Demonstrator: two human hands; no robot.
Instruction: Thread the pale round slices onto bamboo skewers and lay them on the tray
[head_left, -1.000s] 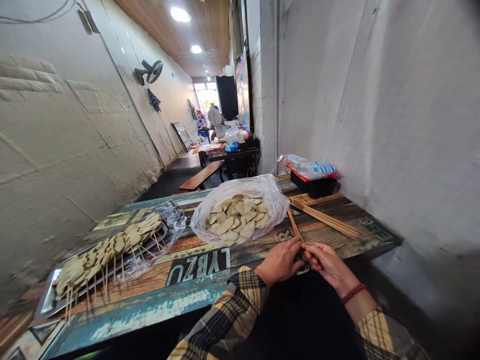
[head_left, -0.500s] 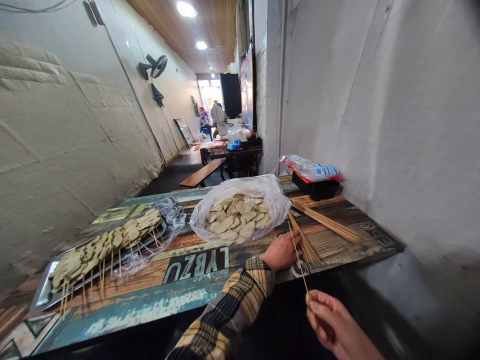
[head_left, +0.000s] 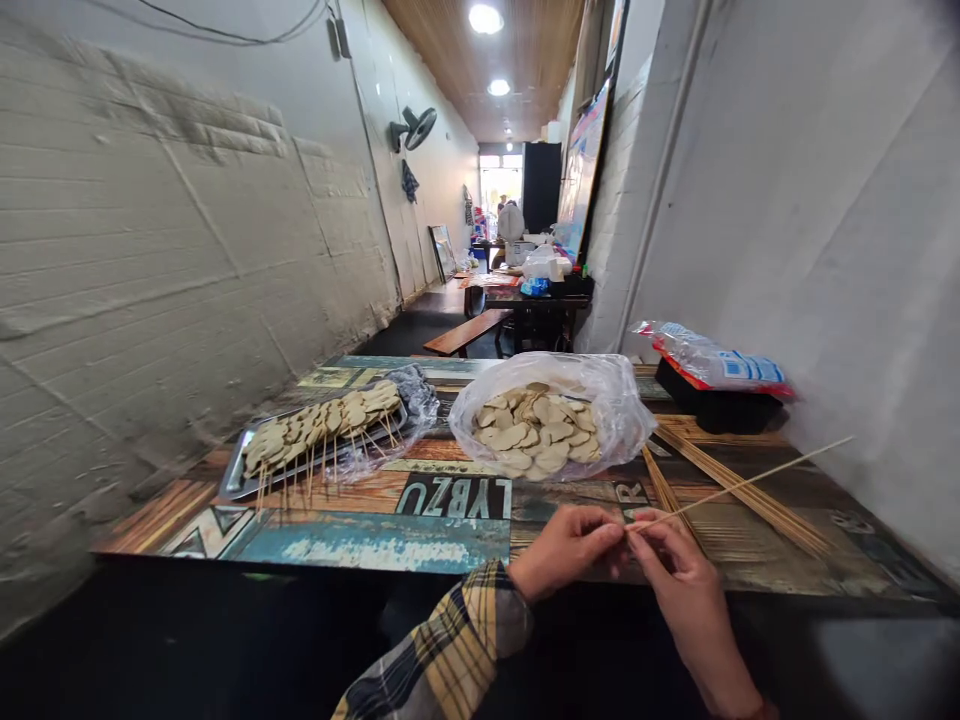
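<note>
Over the table's near edge, my right hand (head_left: 679,570) pinches a thin wooden skewer (head_left: 757,482), which slants up to the right. My left hand (head_left: 576,545), in a plaid sleeve, is closed with its fingertips meeting my right fingers at the skewer's near end; that end is hidden. Beyond my hands, an open clear plastic bag (head_left: 637,420) holds pale, flat, oval slices (head_left: 551,435). A small bundle of skewers (head_left: 661,485) lies just behind my right hand. A larger skewer bundle (head_left: 750,490) rests farther right.
On the left, a metal tray (head_left: 234,480) bears skewered slices (head_left: 322,425), their sticks jutting over its near side. Crumpled plastic (head_left: 416,395) lies beside it. A black container (head_left: 712,405) with a plastic packet (head_left: 739,365) stands by the right wall. A bench (head_left: 469,332) is beyond the table.
My left hand has left the small skewer bundle and come to my right hand. The held skewer has swung to point right. The view has turned left.
</note>
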